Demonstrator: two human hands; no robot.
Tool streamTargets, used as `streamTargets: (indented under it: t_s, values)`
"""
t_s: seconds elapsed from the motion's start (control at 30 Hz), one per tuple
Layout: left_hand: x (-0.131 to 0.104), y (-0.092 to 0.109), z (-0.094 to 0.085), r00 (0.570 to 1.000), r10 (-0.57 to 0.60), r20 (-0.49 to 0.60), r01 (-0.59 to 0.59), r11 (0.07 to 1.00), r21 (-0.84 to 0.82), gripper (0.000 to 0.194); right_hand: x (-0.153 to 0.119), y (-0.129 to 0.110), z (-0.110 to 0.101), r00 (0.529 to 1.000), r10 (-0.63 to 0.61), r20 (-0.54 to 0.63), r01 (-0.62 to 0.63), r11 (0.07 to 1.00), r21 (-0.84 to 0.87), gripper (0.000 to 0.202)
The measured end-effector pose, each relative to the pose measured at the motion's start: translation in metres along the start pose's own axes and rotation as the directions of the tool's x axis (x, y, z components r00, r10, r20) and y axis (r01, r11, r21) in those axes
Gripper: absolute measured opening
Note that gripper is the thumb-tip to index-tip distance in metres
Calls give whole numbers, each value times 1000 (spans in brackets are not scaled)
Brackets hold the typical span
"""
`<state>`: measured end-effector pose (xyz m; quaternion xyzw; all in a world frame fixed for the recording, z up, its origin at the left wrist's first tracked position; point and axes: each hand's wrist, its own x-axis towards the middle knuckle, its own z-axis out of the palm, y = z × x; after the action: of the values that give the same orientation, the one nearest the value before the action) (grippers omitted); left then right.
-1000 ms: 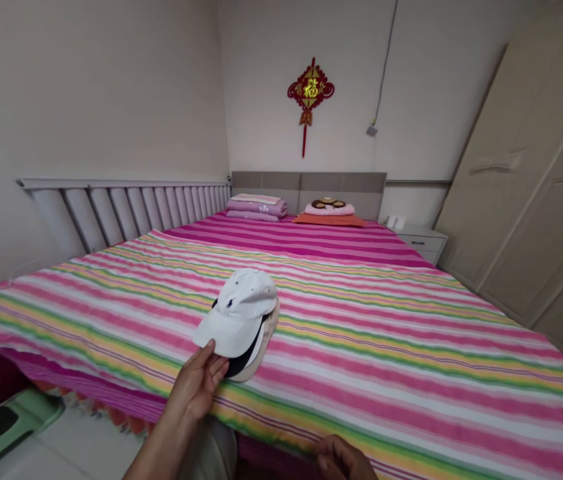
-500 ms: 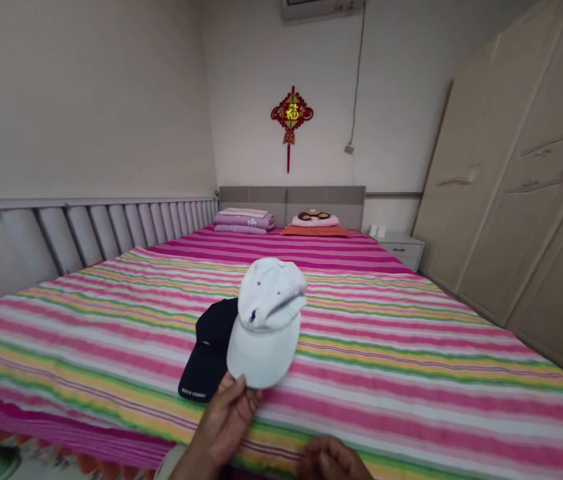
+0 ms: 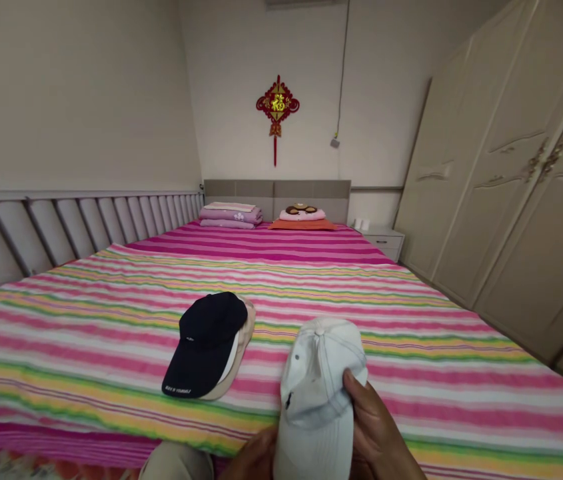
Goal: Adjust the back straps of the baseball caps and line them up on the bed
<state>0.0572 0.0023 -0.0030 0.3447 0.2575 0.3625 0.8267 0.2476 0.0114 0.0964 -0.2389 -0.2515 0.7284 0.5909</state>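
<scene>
A white baseball cap is held low in front of me, crown up and away, its brim toward me. On its right side my right hand grips it, thumb lying over the crown's lower edge. My left hand is closed at the brim's left edge, its fingertips partly hidden by the brim. Left of the hands a navy cap rests on the bed, small white lettering along its brim. Under it a beige cap sticks out on the right.
The bed carries a striped sheet. Folded purple bedding and a pink-and-orange pile sit by the headboard. A slatted rail runs along the left, a wardrobe and nightstand stand right. My knee touches the front edge.
The white cap has moved right and down toward me, away from the navy cap, uncovering it. My right hand has risen and taken hold of the white cap's side. The view has shifted slightly right.
</scene>
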Motion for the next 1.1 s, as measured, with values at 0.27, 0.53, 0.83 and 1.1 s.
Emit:
streamTargets:
  t_s: [0.27,0.53,0.83,1.1]
  values:
    - [29,41,16,988,44,149,-4,966,-259,47,-18,-4,-10,997,60,50,-44,958,-285,52]
    - [37,68,23,891,260,373,-80,897,-435,45,-27,-4,-9,991,68,-113,-91,974,-207,56]
    - [21,92,46,897,341,282,-208,887,-412,42,-31,-1,-19,988,74,-138,-73,997,14,35]
    - [17,102,39,979,183,86,-145,932,-331,29,-40,0,-47,983,8,-182,17,990,138,27]
